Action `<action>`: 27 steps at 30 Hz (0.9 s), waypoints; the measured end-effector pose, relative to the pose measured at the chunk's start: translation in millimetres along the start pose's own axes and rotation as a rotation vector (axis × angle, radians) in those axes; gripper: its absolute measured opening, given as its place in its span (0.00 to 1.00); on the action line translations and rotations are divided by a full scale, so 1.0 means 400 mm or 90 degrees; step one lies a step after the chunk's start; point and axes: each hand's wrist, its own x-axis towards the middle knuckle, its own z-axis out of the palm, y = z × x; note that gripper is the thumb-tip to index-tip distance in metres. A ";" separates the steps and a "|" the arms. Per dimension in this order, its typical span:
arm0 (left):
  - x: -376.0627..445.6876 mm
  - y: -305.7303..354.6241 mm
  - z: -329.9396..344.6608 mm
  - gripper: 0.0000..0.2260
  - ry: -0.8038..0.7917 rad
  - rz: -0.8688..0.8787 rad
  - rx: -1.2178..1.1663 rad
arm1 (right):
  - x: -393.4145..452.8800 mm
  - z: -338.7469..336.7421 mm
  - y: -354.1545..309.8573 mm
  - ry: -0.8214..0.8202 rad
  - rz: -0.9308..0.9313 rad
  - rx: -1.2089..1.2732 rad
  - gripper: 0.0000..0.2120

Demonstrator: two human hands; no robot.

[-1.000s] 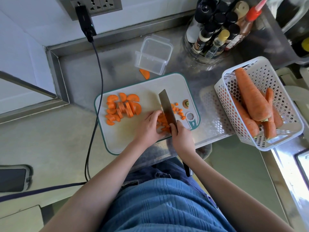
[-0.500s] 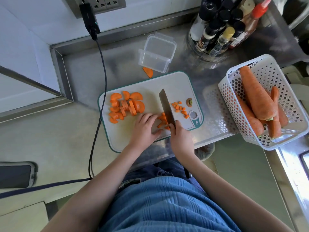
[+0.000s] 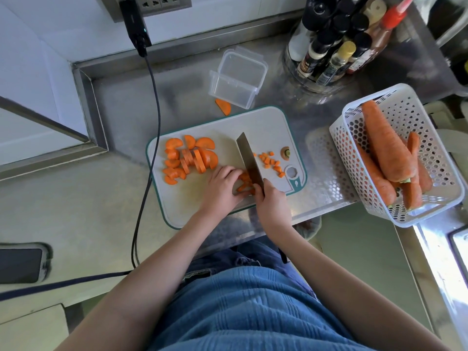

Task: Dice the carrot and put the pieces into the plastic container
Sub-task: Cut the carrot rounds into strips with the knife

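- Carrot strips (image 3: 245, 184): cutting board (image 3: 268, 127), near edge; firm, slippery, roll-prone; left hand (image 3: 222, 186) fingers curled, pinning them.
- Knife (image 3: 249, 160): right hand (image 3: 272, 201) gripping handle.
- Plastic container (image 3: 236, 77): behind board, still without pieces.

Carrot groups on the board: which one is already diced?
The small cubes right of the knife, near the carrot top. The pile left of it holds half-moon slices.

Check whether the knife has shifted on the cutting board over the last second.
Cannot tell: the knife looks as far from the board's round hole as before; the camera moved.
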 end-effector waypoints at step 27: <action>-0.005 -0.017 -0.027 0.12 0.002 -0.049 -0.034 | -0.024 0.010 -0.023 0.013 0.011 0.060 0.13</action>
